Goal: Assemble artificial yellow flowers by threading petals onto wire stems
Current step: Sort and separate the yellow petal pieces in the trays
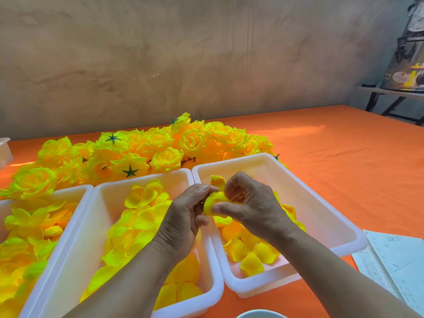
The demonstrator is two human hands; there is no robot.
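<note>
Step, as I judge it: petal (214, 200) being shaped or seated at frame centre, held above right tray (321, 203).
Left hand (188, 210) grip: fingers curled, pinching petal's left edge.
Right hand (247, 203) grip: thumb and forefinger closed on petal's right side.
Wire stem: I cannot see it; possibly hidden inside hands.
My advice: light pinch, find petal's centre before pushing, avoid creasing.
Loose petals (250, 251) in tray below.
Finished flowers (160, 143) heaped upper left on worktop (344, 157).

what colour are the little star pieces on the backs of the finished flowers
Dark green star pieces against the yellow finished flowers; clearest in the head view.
</note>
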